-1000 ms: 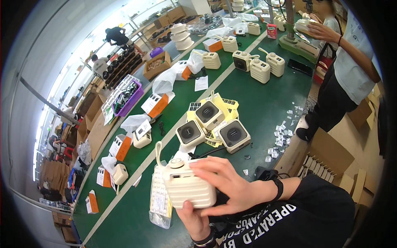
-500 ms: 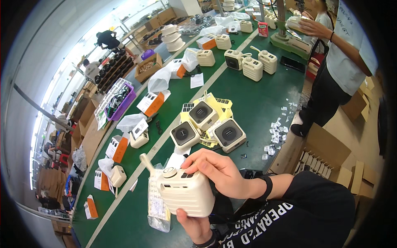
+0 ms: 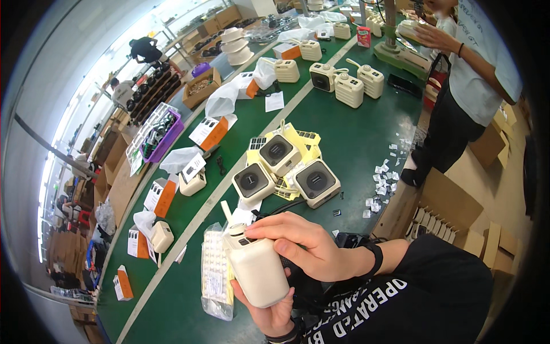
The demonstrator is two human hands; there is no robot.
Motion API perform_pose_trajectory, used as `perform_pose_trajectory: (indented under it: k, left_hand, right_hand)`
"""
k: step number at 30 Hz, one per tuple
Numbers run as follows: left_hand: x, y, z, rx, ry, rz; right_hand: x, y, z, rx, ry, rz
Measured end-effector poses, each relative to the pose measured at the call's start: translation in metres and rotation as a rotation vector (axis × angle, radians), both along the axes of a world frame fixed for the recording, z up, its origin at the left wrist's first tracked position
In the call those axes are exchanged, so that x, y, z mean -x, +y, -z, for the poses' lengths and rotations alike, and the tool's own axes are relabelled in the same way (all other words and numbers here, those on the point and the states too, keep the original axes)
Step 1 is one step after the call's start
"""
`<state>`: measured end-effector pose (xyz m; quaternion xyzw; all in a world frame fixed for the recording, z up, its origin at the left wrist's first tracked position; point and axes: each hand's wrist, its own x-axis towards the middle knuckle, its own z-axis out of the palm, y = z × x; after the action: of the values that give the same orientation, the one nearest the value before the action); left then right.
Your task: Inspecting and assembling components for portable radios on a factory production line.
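Note:
A cream portable speaker (image 3: 260, 274) with a top knob, dark top buttons and a strap is held upright over the green table. My left hand (image 3: 274, 315) cups it from below, fingers and thumb on either side of its base. My right hand (image 3: 306, 245) lies over its top edge, fingertips by the knob and thumb against the upper side. Beside the speaker lies a clear plastic pack (image 3: 216, 275) with rows of white pieces. Beyond my hands three similar speakers with dark grilles, one of them a speaker (image 3: 317, 182) at right, rest on yellow sticker sheets (image 3: 309, 139).
Orange-and-white boxes (image 3: 160, 198) and wrapped speakers line the table's left side. Further off stand more cream speakers (image 3: 349, 90), a phone (image 3: 404, 85) and a green press (image 3: 401, 57). Paper scraps (image 3: 382, 180) lie along the right edge. A co-worker (image 3: 481, 74) stands there.
The speaker has turned in my hands, from its ribbed face to a smooth narrow side. My right hand's fingers have straightened across its top.

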<state>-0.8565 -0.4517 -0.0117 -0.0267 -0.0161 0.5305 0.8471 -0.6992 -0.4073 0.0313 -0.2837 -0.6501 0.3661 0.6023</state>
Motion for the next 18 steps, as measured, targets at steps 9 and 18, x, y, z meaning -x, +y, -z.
perform_pose_trajectory:
  k: [9, 18]
  left_hand:
    - [-0.013, 0.011, 0.000, -0.402, 1.255, -0.279]
    - [0.055, 0.047, -0.068, -0.611, 1.503, -0.519]
  right_hand:
    - [-0.031, 0.000, 0.014, 0.501, 0.065, -0.138]
    - [-0.185, 0.069, 0.058, 0.192, -0.326, 0.953]
